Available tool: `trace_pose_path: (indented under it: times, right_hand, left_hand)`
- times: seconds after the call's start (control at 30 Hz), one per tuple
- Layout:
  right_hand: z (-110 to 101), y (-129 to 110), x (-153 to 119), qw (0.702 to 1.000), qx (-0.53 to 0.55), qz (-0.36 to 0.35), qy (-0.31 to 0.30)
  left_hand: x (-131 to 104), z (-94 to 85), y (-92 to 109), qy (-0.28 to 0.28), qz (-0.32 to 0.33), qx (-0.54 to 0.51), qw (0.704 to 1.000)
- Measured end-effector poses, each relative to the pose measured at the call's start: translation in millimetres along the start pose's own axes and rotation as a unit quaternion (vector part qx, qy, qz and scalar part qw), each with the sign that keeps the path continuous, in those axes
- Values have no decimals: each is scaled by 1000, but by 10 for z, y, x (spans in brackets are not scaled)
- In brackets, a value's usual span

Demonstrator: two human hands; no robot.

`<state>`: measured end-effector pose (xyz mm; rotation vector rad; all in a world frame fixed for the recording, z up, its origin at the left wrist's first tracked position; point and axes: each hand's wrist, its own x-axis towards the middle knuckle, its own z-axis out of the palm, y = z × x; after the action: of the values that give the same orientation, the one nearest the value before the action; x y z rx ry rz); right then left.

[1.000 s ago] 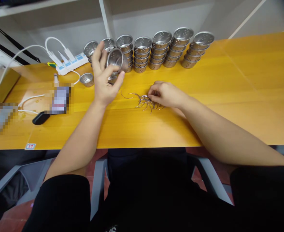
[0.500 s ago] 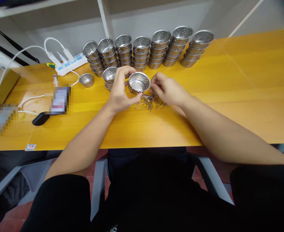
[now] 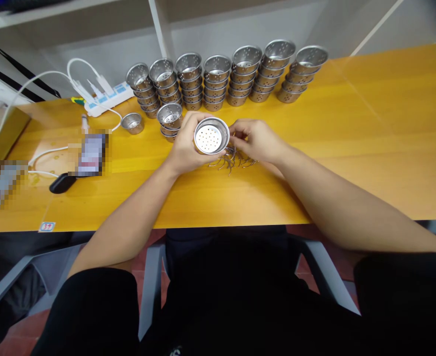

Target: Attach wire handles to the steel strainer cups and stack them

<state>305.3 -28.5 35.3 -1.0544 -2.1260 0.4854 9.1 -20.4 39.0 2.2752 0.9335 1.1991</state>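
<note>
My left hand is wrapped round a perforated metal cup from its left side. The cup's mouth is tipped toward me, so the holed bottom shows inside. At the cup's right rim my right hand is closed in a pinch; whatever sits between its fingertips is too small to make out. Below both hands lies a loose pile of thin bent wires, partly hidden by the cup. Just left of my left hand stands a short stack of metal cups.
Several tall stacks of perforated cups line the back of the wooden table. Farther left are a single cup, a white power strip with cables, a phone and a black oval object.
My left hand has tilted the cup toward me and brought it slightly lower and left. My right hand has moved slightly with it, staying at the rim.
</note>
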Motion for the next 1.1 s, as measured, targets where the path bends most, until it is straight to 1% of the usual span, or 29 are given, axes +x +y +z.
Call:
trace_pose_path:
  times: [0.13,0.23,0.37,0.5,0.67,0.8,0.97,1.1]
  right_hand:
    - [-18,-33,-7,1000,20,-17,-5]
    - [-28,-72,-11,1000,24,-12,-3]
    - [-39,-105,-5,1000,17,4,14]
    - [-37,-83,2,999,11,-20,44]
    - [-15,-8,-11,998,23,1,53]
    - [-2,35,-5,998,34,7,49]
    - [-30,11,5,997,36,11,70]
    - [-63,-72,-4,993,83,14,84]
  left_hand:
    - [31,32,-234,33,85,1,996]
    - [18,91,-366,39,120,-29,992]
    - [-5,159,-444,24,124,-72,989]
    - [16,188,-472,27,125,-82,988]
    - [23,191,-443,35,86,-73,993]
    - [1,203,-427,38,56,-60,996]
    - [3,220,-545,40,102,-54,992]
    - [23,199,-613,42,109,-26,993]
